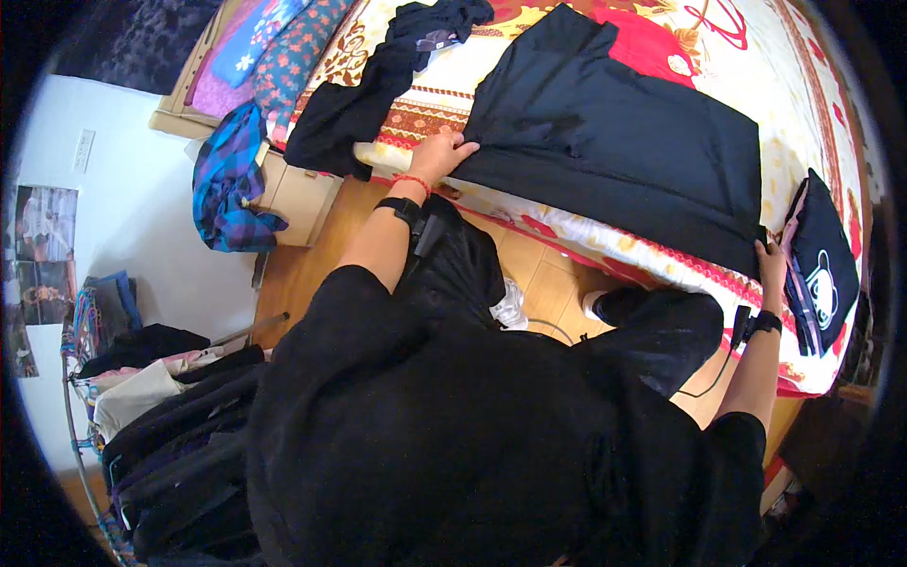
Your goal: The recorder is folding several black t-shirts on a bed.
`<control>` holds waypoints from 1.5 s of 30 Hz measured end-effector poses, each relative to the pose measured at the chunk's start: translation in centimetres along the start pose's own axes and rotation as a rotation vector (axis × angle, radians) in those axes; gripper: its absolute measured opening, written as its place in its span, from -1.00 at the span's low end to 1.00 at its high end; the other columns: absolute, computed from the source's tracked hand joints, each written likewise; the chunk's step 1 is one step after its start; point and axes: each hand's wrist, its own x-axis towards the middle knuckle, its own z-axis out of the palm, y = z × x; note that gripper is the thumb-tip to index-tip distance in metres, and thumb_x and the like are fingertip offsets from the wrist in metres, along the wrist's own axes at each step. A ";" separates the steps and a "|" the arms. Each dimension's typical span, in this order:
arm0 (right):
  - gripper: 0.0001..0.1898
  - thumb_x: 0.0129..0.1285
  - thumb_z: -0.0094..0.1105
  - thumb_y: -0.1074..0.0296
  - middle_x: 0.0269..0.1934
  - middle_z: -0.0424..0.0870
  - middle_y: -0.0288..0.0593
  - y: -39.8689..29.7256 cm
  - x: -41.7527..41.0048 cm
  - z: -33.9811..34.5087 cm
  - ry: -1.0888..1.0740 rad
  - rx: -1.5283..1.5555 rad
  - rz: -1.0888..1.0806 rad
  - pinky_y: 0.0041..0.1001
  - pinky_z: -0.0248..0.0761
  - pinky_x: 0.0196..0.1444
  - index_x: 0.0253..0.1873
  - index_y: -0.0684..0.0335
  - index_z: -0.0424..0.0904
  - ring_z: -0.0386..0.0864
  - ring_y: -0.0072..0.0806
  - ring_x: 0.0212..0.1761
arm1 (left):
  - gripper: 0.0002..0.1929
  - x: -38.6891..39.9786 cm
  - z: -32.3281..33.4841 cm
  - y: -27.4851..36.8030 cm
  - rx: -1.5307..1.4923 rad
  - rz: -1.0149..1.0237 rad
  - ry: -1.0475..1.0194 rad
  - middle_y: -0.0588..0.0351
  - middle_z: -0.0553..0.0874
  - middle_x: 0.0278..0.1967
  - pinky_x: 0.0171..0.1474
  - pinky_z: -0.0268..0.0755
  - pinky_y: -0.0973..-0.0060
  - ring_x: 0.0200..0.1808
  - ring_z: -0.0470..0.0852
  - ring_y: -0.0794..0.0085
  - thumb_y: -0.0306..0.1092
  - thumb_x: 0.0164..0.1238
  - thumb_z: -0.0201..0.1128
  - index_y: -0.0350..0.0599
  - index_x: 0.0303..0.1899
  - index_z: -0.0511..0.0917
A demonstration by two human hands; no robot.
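A black garment [602,135] lies spread over the flowered bedspread [793,106], its long near edge running along the bed's side. My left hand [443,154] pinches the near left corner of this garment between thumb and fingers. At the near right corner, my right hand [772,266] grips the same edge, its fingers partly hidden. Wrinkles cross the cloth near its middle. To the left of it rests a second, crumpled black garment [347,117]. Close to my right hand is a folded black item with a white cartoon print [818,276].
A red cloth or printed patch [645,42] shows beyond the garment. Blue plaid cloth [234,188] drapes over a wooden cabinet [301,195] at the left. Behind it on that side stands a rack of hanging clothes [184,432]. A thin cable [712,383] hangs near my right wrist.
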 end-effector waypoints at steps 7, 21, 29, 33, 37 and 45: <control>-0.53 0.22 0.26 0.02 -0.29 0.68 -0.09 0.5 -2.3 0.2 -0.086 0.263 0.201 -0.47 0.39 -0.14 -0.05 0.39 0.61 0.55 -0.47 -0.28 | -0.52 -2.4 2.0 0.0 -0.170 -0.077 -0.032 -0.17 0.66 -0.45 -0.24 0.47 0.21 -0.34 0.66 0.02 0.11 0.19 0.25 -0.26 -0.39 0.60; -0.63 0.26 0.21 0.18 -0.25 0.69 0.02 5.2 -0.8 2.7 0.075 0.318 0.079 -0.40 0.42 -0.16 -0.01 0.39 0.57 0.62 -0.33 -0.25 | -0.58 -6.6 4.7 -1.0 -0.118 -0.320 0.070 -0.03 0.72 -0.34 -0.10 0.42 0.13 -0.19 0.66 0.05 0.16 0.20 0.17 -0.04 -0.36 0.66; -0.41 0.17 0.24 -0.06 -0.10 0.64 0.16 0.1 -3.7 2.9 0.142 0.015 0.096 -0.20 0.44 -0.02 0.09 0.37 0.47 0.61 -0.05 -0.05 | -0.49 -5.4 8.8 -2.4 -0.462 -0.410 0.217 -0.21 0.68 -0.36 -0.11 0.49 0.26 -0.22 0.67 0.07 -0.02 0.01 0.44 -0.39 -0.34 0.54; -0.11 0.04 0.19 -0.36 0.05 0.54 0.30 -1.8 -4.3 2.5 0.166 -0.064 0.304 -0.17 0.37 0.16 0.13 0.49 0.43 0.52 0.05 0.13 | -0.19 -3.2 10.6 -2.9 -0.875 -0.623 0.263 -0.34 0.61 -0.10 -0.03 0.48 0.31 -0.10 0.65 0.09 -0.02 -0.07 0.51 -0.65 -0.03 0.34; -0.19 0.02 0.21 -0.35 -0.15 0.65 0.26 -1.5 -3.0 3.0 -0.025 -0.013 0.283 -0.22 0.41 0.08 -0.04 0.49 0.59 0.60 0.04 0.01 | -0.39 -2.3 8.2 -1.3 -0.936 -0.623 0.228 -0.24 0.66 -0.14 -0.02 0.47 0.33 -0.07 0.65 0.11 -0.10 0.06 0.43 -0.50 -0.04 0.46; -0.44 0.12 0.29 -0.09 -0.21 0.67 0.19 -0.6 -3.8 -0.7 0.051 0.323 0.157 -0.28 0.43 -0.06 -0.06 0.39 0.62 0.64 -0.07 -0.15 | -0.60 -3.3 1.2 0.8 -0.610 -0.125 0.631 -0.21 0.68 -0.16 -0.02 0.47 0.29 -0.11 0.66 0.01 -0.18 0.20 0.30 -0.24 -0.01 0.52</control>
